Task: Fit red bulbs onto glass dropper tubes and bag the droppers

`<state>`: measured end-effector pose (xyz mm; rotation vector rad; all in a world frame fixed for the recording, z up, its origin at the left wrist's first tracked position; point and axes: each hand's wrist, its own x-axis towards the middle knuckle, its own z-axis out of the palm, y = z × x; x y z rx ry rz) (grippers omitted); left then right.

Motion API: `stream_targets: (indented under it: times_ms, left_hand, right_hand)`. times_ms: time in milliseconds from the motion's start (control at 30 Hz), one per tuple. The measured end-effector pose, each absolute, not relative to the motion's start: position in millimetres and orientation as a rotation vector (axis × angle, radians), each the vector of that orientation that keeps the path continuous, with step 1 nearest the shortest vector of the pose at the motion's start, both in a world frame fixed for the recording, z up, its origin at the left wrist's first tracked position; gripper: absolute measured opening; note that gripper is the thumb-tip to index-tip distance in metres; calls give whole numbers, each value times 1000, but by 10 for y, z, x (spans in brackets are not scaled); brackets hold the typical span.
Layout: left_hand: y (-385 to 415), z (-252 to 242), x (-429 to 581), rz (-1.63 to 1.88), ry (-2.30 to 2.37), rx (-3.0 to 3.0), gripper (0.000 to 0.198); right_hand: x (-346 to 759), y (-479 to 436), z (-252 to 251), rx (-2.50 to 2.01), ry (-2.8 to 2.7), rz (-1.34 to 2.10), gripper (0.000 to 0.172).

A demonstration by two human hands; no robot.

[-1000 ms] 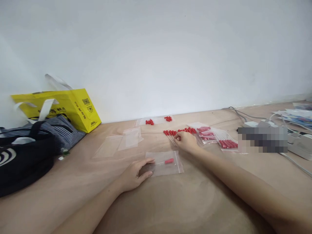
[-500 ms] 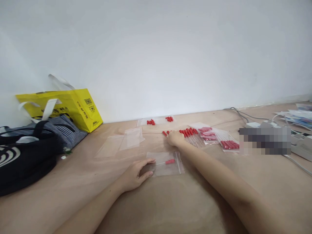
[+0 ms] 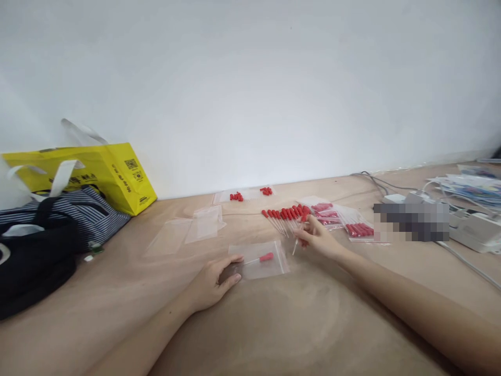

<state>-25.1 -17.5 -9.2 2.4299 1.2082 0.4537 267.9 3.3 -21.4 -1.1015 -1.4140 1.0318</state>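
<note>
My right hand (image 3: 318, 238) is closed around a red-bulbed glass dropper, its thin tip pointing down, just above the table and right of the bag. Flat in front of me lies a clear zip bag (image 3: 254, 271) with one red-bulbed dropper (image 3: 266, 257) in it, the zip strip at its right end. My left hand (image 3: 213, 279) rests at the bag's left end, thumb and forefinger apart. Beyond the bag, several droppers (image 3: 287, 213) lie side by side in a row, red bulbs away from me.
Filled bags of droppers (image 3: 359, 230) lie at right, near a power strip (image 3: 475, 230) and cables. Flat clear bags (image 3: 201, 230) are on the left. Small red bulbs (image 3: 236, 197) lie on plastic by the wall. A yellow bag (image 3: 133, 183) and black bag (image 3: 39, 261) stand far left.
My right hand has come back from the row of droppers towards the right and nearer, with one dropper in its fingers. My left hand stays at the bag. The view has shifted slightly.
</note>
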Motion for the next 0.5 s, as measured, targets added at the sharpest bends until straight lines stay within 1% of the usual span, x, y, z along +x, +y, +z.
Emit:
stream_targets:
  times_ms: [100, 167, 333, 433, 500]
  left_hand:
    - [-177, -103, -225, 474, 1220, 2432, 34]
    - [-181, -100, -216, 472, 1223, 2429, 34]
    - [-190, -85, -214, 479, 1201, 2437, 34]
    - [-188, -88, -215, 474, 1195, 2436, 33]
    - [-185, -93, -217, 474, 1197, 2435, 33]
  right_hand:
    - [2613, -46, -281, -1039, -1113, 1211, 31]
    - [2563, -70, -287, -1016, -1016, 1315, 33]
    - [2525, -97, -267, -972, -1000, 1517, 27]
    - [2561, -75, -289, -1019, -965, 1456, 26]
    - [2587, -51, -317, -1066, -948, 1354, 30]
